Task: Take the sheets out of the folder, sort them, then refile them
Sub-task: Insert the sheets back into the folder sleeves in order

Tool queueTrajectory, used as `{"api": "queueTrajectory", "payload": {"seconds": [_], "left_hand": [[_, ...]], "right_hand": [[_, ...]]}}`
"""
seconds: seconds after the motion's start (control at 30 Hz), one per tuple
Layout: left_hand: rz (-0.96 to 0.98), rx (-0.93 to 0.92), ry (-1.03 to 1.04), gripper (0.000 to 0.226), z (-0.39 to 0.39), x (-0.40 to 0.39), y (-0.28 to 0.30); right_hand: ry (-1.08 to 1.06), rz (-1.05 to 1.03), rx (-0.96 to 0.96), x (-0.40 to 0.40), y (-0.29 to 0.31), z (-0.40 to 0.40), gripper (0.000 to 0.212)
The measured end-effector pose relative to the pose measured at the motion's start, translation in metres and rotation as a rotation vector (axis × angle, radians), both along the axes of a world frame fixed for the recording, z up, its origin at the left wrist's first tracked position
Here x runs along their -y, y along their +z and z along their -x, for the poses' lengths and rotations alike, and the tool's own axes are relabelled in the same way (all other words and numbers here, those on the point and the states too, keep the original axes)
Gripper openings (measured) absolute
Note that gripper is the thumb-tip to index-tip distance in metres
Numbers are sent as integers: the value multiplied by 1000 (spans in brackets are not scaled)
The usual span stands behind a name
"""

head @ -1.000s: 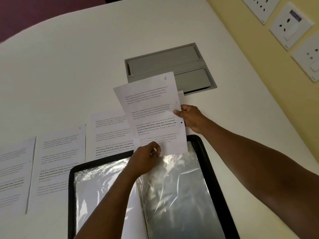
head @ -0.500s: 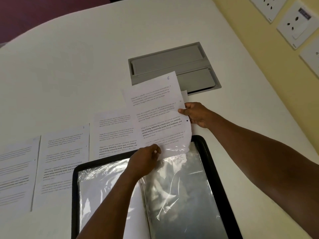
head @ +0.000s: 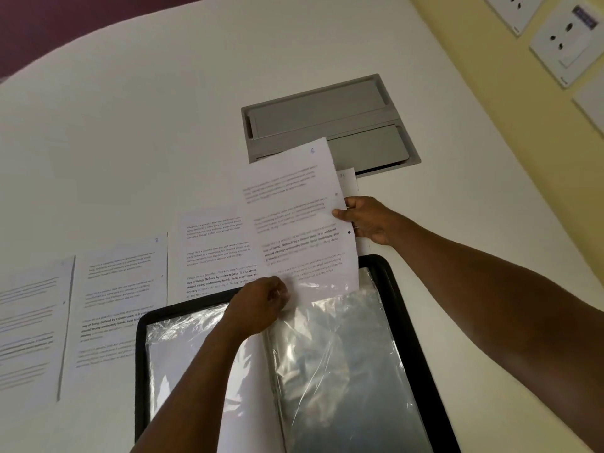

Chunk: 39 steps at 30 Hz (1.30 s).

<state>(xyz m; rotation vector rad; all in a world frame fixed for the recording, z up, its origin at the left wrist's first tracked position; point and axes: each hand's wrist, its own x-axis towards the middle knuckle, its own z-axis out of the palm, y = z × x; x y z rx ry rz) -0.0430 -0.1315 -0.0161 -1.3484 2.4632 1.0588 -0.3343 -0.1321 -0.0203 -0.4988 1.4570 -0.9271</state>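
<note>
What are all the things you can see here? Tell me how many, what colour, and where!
held sheet: one, white, marked 6, bottom edge at the plastic sleeve
sheets on the table: three in a row, white, left of the folder; another partly hidden under the held one
folder: one, black, open, front middle
plastic sleeve: clear, shiny, in the folder
hatch: one, grey, set in the table
table: one, white
wall sockets: several, white, yellow wall, top right
left hand: pinches the sleeve's top edge
right hand: grips the held sheet's right edge
</note>
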Motion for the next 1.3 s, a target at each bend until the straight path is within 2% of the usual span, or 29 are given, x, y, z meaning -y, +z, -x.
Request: {"api": "queueTrajectory", "payload": {"seconds": [0.07, 0.23, 0.33, 0.4, 0.53, 0.6, 0.67, 0.77, 0.8, 0.93, 1.0, 1.13, 1.2, 1.27, 1.3], "left_hand": [[-20, -50, 10, 22, 4, -3, -1], [-131, -116, 64, 10, 25, -9, -1], [-167, -151, 26, 5, 40, -13, 0], [-175, -164, 18, 5, 48, -14, 1], [-203, -181, 54, 5, 53, -15, -1], [-212, -187, 65, 6, 53, -16, 0], [-208, -187, 73, 6, 52, -18, 0], [-206, -190, 102, 7, 50, -19, 1], [-204, -194, 115, 8, 50, -19, 1], [-176, -205, 136, 9, 51, -21, 5], [-166, -207, 127, 8, 51, -22, 7], [-135, -215, 124, 8, 50, -23, 8], [-112, -225, 137, 7, 50, -24, 9], [-103, -234, 140, 6, 49, -25, 9], [-101, -236, 137, 6, 49, -25, 9]], "right_hand": [[37, -8, 40, 0, -1, -7, 32], [69, -23, -18, -1, -6, -9, 31], [113, -62, 36, -4, -5, 0, 31], [214, -106, 36, -7, -3, 6, 32], [545, -182, -170, -11, 1, 15, 36], [673, -201, -184, -13, 2, 16, 44], [646, -169, -196, -14, -1, 10, 50], [456, -53, -322, -14, -5, -3, 47], [488, -39, -360, -14, -4, -5, 47], [881, -146, -413, -15, 6, -1, 55], [857, -139, -408, -17, 8, -4, 56], [515, -28, -444, -23, 3, -14, 48], [671, -70, -532, -24, 3, -12, 50], [896, -171, -494, -27, 3, -11, 52], [916, -194, -458, -28, 2, -11, 54]]}}
